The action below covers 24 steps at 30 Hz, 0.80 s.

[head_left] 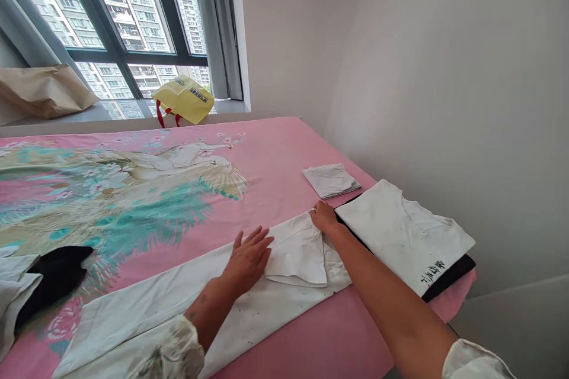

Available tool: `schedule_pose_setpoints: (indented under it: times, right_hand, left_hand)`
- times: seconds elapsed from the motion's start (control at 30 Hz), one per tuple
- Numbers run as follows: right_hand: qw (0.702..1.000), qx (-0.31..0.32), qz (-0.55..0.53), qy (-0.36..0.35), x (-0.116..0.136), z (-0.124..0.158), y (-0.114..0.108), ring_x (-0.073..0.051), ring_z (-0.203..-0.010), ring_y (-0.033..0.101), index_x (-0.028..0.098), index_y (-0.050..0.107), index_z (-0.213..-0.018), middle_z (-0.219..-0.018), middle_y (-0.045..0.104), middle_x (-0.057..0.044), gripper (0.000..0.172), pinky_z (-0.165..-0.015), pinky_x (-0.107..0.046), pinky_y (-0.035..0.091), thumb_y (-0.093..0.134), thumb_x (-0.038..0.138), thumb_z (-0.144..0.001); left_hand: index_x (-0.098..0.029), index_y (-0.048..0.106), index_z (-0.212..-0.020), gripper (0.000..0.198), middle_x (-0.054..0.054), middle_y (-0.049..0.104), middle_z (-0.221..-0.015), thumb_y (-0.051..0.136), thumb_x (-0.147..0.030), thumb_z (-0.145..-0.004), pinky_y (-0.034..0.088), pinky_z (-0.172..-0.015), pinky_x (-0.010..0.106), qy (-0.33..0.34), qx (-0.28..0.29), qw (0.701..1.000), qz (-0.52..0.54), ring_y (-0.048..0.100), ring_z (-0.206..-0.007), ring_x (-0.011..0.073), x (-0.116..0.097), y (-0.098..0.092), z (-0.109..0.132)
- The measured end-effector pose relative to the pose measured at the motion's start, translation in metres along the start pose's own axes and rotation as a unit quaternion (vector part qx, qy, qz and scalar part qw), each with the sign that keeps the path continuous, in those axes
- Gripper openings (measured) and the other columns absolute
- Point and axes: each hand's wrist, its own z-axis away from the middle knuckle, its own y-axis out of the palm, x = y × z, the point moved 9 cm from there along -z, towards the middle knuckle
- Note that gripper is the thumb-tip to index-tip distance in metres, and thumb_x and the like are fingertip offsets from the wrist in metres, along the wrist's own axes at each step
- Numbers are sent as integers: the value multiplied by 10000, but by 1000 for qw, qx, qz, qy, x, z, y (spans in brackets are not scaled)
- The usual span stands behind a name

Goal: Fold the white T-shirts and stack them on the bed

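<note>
A white shirt (267, 320) with small dark specks lies lengthwise across the bed, narrowed by a fold along its length. Its short sleeve (297, 257) is turned back flat on top. My left hand (249, 259) rests palm down on the shirt beside the sleeve, fingers stretched out. At the shirt's far right edge, my right hand (323, 217) has its fingers closed on the cloth; the fingertips are partly hidden. Just right of that hand is a stack topped by a folded white T-shirt (400, 231) with black writing, dark cloth showing beneath it.
Beyond my right hand lies a small folded pale cloth (331, 180) on the pink bedspread (271, 160). White and black clothes (57, 272) are heaped at the left. A yellow bag (186, 99) and brown paper bag (44, 92) occupy the windowsill. A wall (422, 71) borders the right side.
</note>
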Motion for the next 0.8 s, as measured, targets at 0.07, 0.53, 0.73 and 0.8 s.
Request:
schedule_pose_setpoints:
  times: [0.07,0.53,0.73,0.8]
  right_hand:
    - [1000,0,4,-2,-2,-2,4,-249,-1033,530,106,555,-1093,-1097,589,-154,298,-873,-319,380,427,253,-868]
    - [996,-4,11,-87,56,69,-3,-261,-1348,226,132,382,-1342,-1437,331,-136,483,-1051,-467,250,268,339,-919]
    - [978,87,78,-175,79,144,41,-225,-1397,97,195,320,-1403,-1505,210,-51,572,-1108,-513,121,203,478,-919]
    - [976,90,99,-173,76,153,45,-226,-1398,91,199,310,-1411,-1507,207,-49,578,-1111,-517,93,211,482,-917]
  left_hand:
    - [-290,450,-1318,472,20,338,-1467,262,-442,-912,23,-1113,549,17,23,1000,1,217,-1384,207,-23,16,-18]
    - [-232,196,-1446,741,44,167,-1526,184,-657,-839,3,-1097,592,-85,62,994,23,99,-1409,247,2,43,11]
    - [-264,202,-1441,663,29,150,-1532,125,-599,-875,-36,-1099,576,-148,45,988,0,78,-1413,220,69,6,88]
    - [-270,252,-1428,650,42,175,-1527,203,-600,-870,-80,-1093,566,-193,33,980,-41,86,-1412,233,113,-6,145]
